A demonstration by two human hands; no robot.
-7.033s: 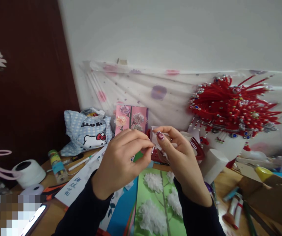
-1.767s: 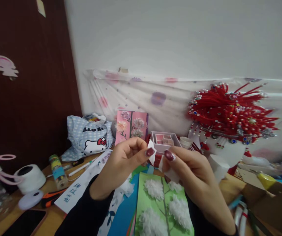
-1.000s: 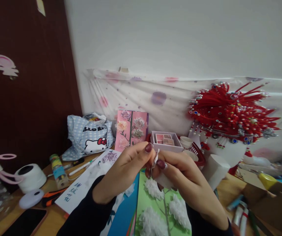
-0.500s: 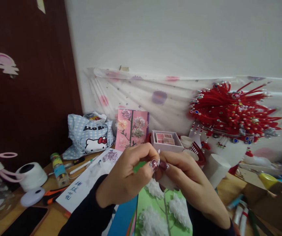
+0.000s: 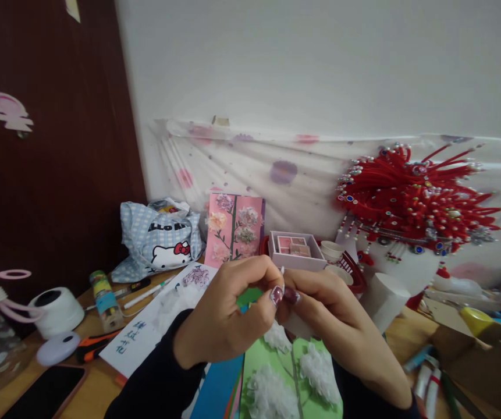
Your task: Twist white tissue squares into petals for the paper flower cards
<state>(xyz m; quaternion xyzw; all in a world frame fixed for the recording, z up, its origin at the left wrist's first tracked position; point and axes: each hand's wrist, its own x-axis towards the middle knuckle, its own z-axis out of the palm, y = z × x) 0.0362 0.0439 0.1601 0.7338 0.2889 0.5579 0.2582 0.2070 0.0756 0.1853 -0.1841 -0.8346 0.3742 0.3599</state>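
Note:
In front of me, my left hand [image 5: 237, 314] and my right hand [image 5: 337, 326] meet with fingertips pinched together. Between them is a thin white piece, like tissue paper [image 5: 299, 326]; a small tip of it pokes up between the fingers, and more hangs under my right hand. Its full shape is hidden by the fingers. Below lies a green card [image 5: 281, 364] bearing ruffled white paper flowers [image 5: 272, 396] on a drawn stem. To the left, a white sheet [image 5: 123, 349] carries handwriting, a purple flower and loose white scraps.
Behind stand a pink flower card [image 5: 228, 244], a white box [image 5: 315, 261] and a checked bag [image 5: 134, 238]. At right are a red beaded headdress [image 5: 411, 203] and a cardboard box [image 5: 490, 366]. A phone [image 5: 45, 393] and a utility knife [image 5: 91, 348] lie left.
My left thumb and fingertips have shifted slightly on the white piece, and its upright tip shows less. Both hands otherwise stay in nearly the same place.

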